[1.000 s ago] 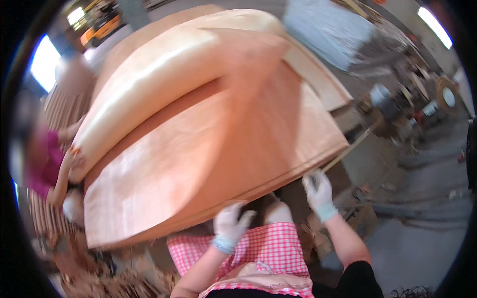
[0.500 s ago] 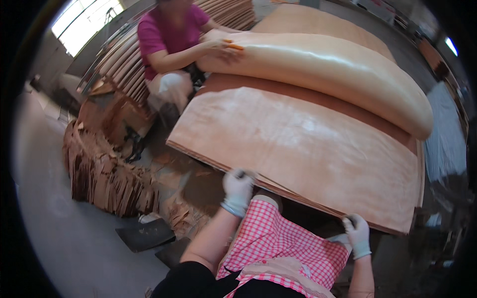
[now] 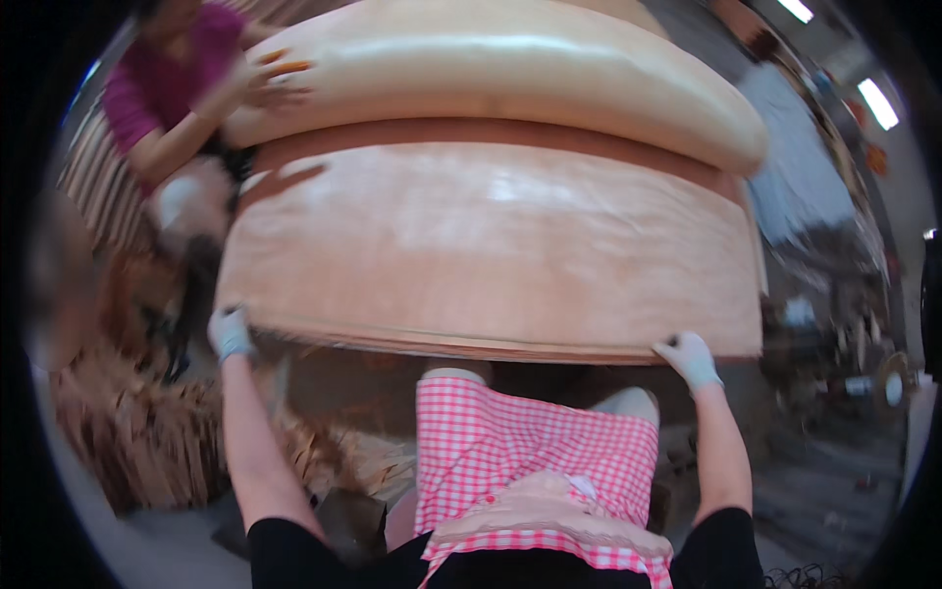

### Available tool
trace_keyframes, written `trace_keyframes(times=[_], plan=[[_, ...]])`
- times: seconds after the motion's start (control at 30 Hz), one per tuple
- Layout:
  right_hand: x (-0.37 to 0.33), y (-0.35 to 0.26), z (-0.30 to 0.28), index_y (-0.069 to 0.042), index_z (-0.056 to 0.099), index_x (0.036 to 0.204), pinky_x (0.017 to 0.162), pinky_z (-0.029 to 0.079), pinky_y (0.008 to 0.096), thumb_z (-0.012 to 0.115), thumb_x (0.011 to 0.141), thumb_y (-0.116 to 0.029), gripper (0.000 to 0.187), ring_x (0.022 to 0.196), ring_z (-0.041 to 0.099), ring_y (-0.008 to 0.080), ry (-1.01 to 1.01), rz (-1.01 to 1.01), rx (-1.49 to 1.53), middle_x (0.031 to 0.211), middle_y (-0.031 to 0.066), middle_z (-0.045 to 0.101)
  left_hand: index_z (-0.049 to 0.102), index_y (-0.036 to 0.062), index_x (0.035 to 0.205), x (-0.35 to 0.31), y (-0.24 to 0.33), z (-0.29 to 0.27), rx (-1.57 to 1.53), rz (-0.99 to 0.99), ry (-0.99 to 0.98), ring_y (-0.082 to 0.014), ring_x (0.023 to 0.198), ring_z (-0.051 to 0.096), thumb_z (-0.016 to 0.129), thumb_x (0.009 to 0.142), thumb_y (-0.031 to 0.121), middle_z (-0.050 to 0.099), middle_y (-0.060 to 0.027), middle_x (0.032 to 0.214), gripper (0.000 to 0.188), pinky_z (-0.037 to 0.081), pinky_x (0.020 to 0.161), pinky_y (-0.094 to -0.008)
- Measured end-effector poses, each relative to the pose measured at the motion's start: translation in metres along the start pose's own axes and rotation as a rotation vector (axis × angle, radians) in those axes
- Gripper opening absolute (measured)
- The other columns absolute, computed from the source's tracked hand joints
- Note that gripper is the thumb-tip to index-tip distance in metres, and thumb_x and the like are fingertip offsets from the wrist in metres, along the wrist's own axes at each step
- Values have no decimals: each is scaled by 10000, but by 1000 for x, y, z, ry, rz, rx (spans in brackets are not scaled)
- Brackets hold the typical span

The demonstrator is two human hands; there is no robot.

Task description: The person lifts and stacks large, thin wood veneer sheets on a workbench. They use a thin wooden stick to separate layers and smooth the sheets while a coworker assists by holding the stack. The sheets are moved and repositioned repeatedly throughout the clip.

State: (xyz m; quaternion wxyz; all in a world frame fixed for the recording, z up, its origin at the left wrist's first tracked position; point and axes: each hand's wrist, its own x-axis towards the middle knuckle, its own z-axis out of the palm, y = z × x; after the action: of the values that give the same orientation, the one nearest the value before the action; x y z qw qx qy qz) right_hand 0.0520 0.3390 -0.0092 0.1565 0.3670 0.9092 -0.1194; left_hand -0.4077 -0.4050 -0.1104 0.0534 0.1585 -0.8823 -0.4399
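Note:
A wide stack of thin wood veneer sheets lies in front of me, its layered front edge toward my lap. My left hand, in a pale glove, is closed on the near left corner of the veneer. Toward the right end of the same edge, my right hand, also gloved, pinches the veneer with thumb and fingers. Which layers each hand grips is hidden. Behind lies a large folded-back roll of pale, glossy veneer. Another person's hand, with orange on the fingers, is at the roll's left end.
The co-worker in a purple shirt is at the far left. Broken veneer scraps are heaped at the lower left. Bluish-white sheeting covers something at the right. My pink checked apron spreads below the stack's front edge.
My left hand has slid left along the front edge to the corner. My right hand remains near the right end. The view has turned, so the stack appears squarer and further left.

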Motion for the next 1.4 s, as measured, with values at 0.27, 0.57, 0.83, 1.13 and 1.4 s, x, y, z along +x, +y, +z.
trace_keyframes(times=[0.27, 0.57, 0.83, 1.13, 1.4], plan=[[9, -4, 8, -56, 761, 915, 881, 548, 480, 754, 788, -491, 453, 985, 700, 373, -135, 64, 45, 1008, 208, 737, 544, -97, 1351, -156, 125, 140, 81, 395, 68, -346, 1198, 620, 599, 843, 54, 626, -261, 1308, 532, 501, 1003, -418], [4, -4, 14, -65, 761, 1006, 902, 545, 485, 710, 840, -421, 396, 1035, 689, 370, -69, -36, 149, 1071, 209, 723, 406, -15, 1515, -522, 287, 345, 537, 1264, -812, -424, 1506, 270, 574, 947, 387, 337, -293, 1589, 715, 154, 1243, -558], [9, 269, -50, -118, 746, 1092, 913, 547, 476, 629, 902, -300, 288, 1055, 688, 369, 40, 147, 66, 1106, 179, 730, 342, -14, 1554, -524, 285, 347, 616, 1273, -854, -437, 1524, 220, 518, 969, 391, 287, -299, 1615, 733, 116, 1250, -560], [48, 400, 23, -57, 764, 1064, 942, 524, 463, 649, 871, -286, 321, 1096, 665, 400, 319, 792, 375, 1130, 216, 718, 356, -19, 1546, -531, 289, 344, 663, 1288, -855, -442, 1516, 231, 534, 964, 385, 303, -295, 1607, 730, 118, 1250, -561], [-39, 177, 19, 46, 645, 1006, 822, 531, 405, 651, 969, -190, 238, 895, 672, 330, 817, 145, 925, 953, 196, 697, 655, 36, 1157, -535, 294, 304, 17, 1086, -800, -413, 1116, 593, 751, 835, 193, 646, -202, 1163, 370, 474, 986, -506]])
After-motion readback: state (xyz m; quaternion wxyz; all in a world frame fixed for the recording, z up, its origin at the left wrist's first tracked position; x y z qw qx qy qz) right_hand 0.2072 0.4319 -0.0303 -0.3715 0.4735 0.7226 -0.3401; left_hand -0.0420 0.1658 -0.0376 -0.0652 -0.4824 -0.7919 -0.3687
